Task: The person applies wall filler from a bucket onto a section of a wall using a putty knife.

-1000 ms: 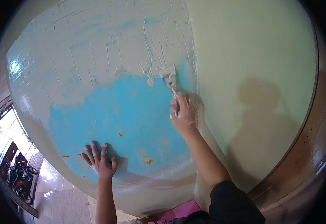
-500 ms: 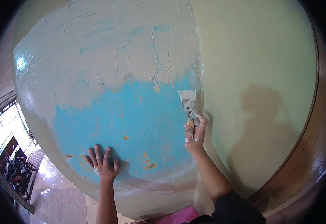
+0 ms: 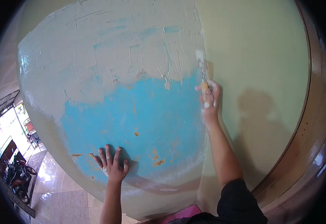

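Note:
My right hand (image 3: 210,100) is closed around the wooden handle of a putty knife (image 3: 201,65), its blade pointing up near the wall corner. White putty smears the blade and my fingers. Flat on the lower part of the wall rests my left hand (image 3: 113,164), fingers spread, holding nothing. In front of me, the wall's upper part carries grey-white putty (image 3: 133,48) with ridges and streaks. Below it lies a bare turquoise painted patch (image 3: 133,115) with small orange-brown chipped spots. Whether the blade touches the wall is hard to tell.
A pale green wall (image 3: 252,56) meets the puttied one at the right corner, with my shadow on it. Brown wooden trim (image 3: 297,156) curves along the far right. At left are a tiled floor (image 3: 58,201) and a parked motorcycle (image 3: 20,177). Something pink (image 3: 183,213) lies below.
My right hand has raised the putty knife up along the corner, and its blade has turned more edge-on. My left hand stays pressed on the same spot. The view has shifted slightly.

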The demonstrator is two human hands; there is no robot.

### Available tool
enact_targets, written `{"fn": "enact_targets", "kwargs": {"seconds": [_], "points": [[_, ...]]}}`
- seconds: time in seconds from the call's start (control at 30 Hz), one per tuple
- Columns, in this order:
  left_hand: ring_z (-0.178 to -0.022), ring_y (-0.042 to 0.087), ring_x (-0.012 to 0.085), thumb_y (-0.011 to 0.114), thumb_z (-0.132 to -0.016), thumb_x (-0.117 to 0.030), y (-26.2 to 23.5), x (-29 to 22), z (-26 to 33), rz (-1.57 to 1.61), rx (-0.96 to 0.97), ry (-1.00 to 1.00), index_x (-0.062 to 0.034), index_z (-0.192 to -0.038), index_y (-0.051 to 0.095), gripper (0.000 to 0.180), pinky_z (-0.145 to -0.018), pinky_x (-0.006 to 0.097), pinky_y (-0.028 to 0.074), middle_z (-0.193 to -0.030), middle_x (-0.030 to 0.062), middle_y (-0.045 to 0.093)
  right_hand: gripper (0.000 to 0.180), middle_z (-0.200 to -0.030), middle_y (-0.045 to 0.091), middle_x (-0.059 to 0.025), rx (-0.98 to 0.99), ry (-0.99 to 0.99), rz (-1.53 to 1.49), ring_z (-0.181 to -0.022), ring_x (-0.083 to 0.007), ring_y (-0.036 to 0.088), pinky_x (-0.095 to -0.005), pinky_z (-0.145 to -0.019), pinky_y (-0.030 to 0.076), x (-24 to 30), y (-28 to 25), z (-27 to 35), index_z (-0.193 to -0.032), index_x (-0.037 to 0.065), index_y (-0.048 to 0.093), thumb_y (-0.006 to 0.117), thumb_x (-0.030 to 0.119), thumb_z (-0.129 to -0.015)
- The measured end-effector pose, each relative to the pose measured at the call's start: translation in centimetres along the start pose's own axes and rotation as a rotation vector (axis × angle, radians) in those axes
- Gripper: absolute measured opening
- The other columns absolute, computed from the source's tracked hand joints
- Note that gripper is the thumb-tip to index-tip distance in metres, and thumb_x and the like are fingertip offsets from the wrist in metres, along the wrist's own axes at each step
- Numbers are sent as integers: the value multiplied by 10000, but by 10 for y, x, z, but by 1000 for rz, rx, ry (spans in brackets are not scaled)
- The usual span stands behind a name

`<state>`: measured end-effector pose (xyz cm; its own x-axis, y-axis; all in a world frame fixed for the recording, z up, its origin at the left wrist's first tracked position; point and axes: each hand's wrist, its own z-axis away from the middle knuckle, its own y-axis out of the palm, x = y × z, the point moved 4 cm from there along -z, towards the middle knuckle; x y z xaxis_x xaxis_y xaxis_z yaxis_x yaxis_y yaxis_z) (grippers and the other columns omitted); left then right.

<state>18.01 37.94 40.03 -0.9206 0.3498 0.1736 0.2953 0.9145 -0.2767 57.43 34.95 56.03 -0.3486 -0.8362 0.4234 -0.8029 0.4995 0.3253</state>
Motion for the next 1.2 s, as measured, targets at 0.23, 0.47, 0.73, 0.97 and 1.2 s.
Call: {"fn": "enact_targets", "kwargs": {"seconds": [0.23,0.47,0.73,0.97,1.2], "points": [[-1467,195,416,602,-812,-352,3,-3,0,39,-3,-6,-210,-1301,604,509,-1155,634,8,-1544,154,355,285,-1023,607,-189,3,-280,314,-879,-349,602,-430,-792,484,45,63,-85,-1198,66,467,569,150,-946],[-1468,199,413,605,-811,-339,-1,2,1,76,-17,-26,-213,-1294,609,499,-1155,632,0,-1528,156,382,389,-1025,581,-260,202,-168,617,-915,-483,570,-529,-788,468,-25,49,59,-1249,45,454,603,154,-907],[-1467,200,416,600,-820,-349,0,4,5,41,-3,-33,-212,-1295,608,494,-1159,623,3,-1527,166,381,280,-897,616,-212,73,-229,412,-783,-408,617,-457,-674,498,15,41,59,-1108,37,500,634,178,-906],[-1467,195,428,574,-845,-342,-4,4,-1,13,-44,13,-182,-1334,563,515,-1157,617,24,-1544,177,349,262,-877,606,-213,170,-122,575,-810,-443,614,-512,-701,493,-29,47,98,-1090,32,492,622,172,-909],[-1467,195,426,552,-867,-363,4,-3,0,23,-25,14,-175,-1338,559,508,-1155,621,26,-1547,179,343,243,-853,621,-194,67,-235,422,-741,-402,636,-455,-670,511,-16,22,80,-1083,38,504,625,144,-901]]}}
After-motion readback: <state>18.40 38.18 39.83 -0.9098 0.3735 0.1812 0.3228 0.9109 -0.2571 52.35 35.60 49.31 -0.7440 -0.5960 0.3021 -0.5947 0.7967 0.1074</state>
